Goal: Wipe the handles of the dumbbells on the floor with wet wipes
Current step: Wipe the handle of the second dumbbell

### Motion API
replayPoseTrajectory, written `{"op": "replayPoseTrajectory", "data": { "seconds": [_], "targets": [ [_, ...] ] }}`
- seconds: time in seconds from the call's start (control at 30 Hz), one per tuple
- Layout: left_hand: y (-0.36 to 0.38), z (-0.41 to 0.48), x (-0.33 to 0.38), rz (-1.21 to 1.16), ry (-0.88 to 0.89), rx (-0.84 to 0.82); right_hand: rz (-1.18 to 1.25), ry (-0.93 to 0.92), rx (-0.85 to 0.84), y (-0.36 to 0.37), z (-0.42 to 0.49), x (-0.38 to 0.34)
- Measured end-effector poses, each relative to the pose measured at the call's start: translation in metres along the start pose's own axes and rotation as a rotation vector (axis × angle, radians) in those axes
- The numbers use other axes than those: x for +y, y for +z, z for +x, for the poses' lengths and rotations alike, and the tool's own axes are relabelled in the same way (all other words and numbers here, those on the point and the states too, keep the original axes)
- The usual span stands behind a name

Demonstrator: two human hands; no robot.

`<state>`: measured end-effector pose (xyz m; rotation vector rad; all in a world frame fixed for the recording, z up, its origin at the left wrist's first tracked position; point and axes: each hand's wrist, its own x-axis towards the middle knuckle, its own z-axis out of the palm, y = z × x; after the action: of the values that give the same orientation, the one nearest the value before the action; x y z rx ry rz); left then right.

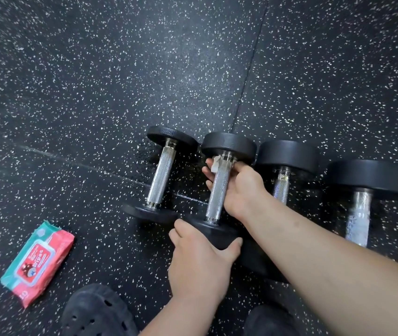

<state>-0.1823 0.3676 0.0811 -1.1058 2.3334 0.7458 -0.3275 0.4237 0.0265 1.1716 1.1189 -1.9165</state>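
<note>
Right of centre in the frame, the right hand wraps a white wet wipe around the upper end of the second dumbbell handle. The left hand grips its near head. Four dumbbells lie side by side on the speckled rubber floor. A red-and-teal wipes pack lies at lower left, beside a black clog.

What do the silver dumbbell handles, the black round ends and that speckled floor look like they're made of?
The silver dumbbell handles look like chromed or polished steel: bright, reflective, with a fine knurled crosshatch. The black round ends seem rubber-coated or matte-painted: dull sheen, soft edges. The speckled floor looks like rubber gym tiling: matte black with white flecks and a straight seam.
</note>
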Motion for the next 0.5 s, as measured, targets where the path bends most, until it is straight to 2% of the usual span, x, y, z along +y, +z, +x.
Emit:
{"op": "replayPoseTrajectory", "data": {
  "seconds": [0.17, 0.37, 0.5],
  "targets": [
    [-0.001, -0.001, 0.001, -0.018, -0.004, -0.005, -0.010, -0.109, 0.096, 0.001, -0.011, 0.009],
    [-0.001, 0.000, 0.002, -0.008, -0.017, -0.019, -0.203, -0.401, 0.284, -0.007, -0.014, 0.014],
    [-0.003, -0.002, 0.003, -0.033, -0.016, -0.034, -0.254, -0.403, 0.320, 0.005, -0.014, 0.019]
  ]
}}
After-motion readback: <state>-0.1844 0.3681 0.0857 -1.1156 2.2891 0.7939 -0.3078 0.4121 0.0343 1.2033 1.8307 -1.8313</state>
